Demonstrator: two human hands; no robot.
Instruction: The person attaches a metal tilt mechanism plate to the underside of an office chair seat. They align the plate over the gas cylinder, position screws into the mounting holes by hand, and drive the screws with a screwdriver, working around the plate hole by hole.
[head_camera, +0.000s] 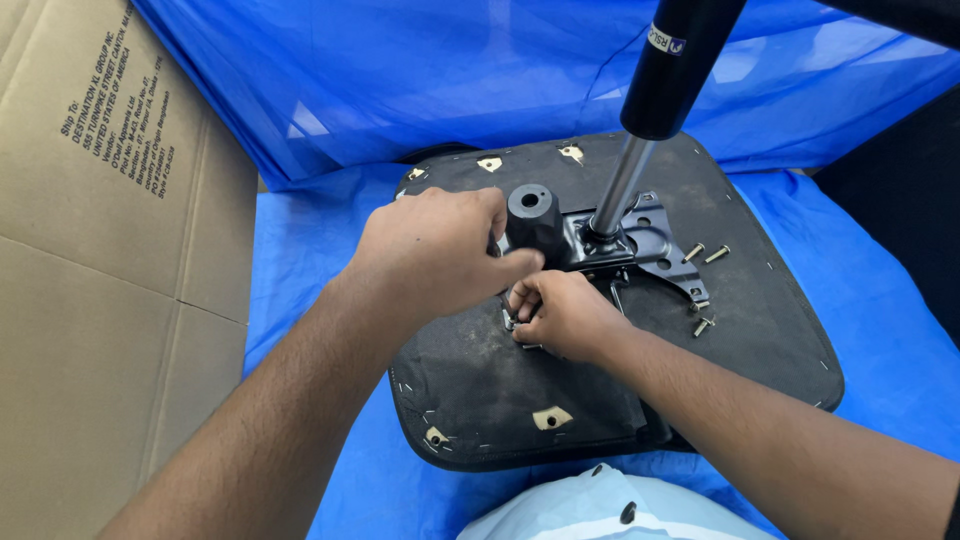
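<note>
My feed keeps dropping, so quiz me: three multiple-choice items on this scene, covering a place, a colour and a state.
1. Where do the loose screws lie?
A. on the seat underside
B. on the cardboard
C. in the left hand

2. What colour is the sheet under the seat?
A. green
B. blue
C. white

3. What is the left hand doing?
A. hanging free
B. lying flat on cardboard
C. touching the black knob

Answers: 1 A, they rest on the dark seat right of the metal plate. 2 B, blue plastic shows all around. 3 C, its fingers rest against the knob.

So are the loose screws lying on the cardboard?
No, the loose screws lie on the black seat underside, beside the metal plate.
</note>
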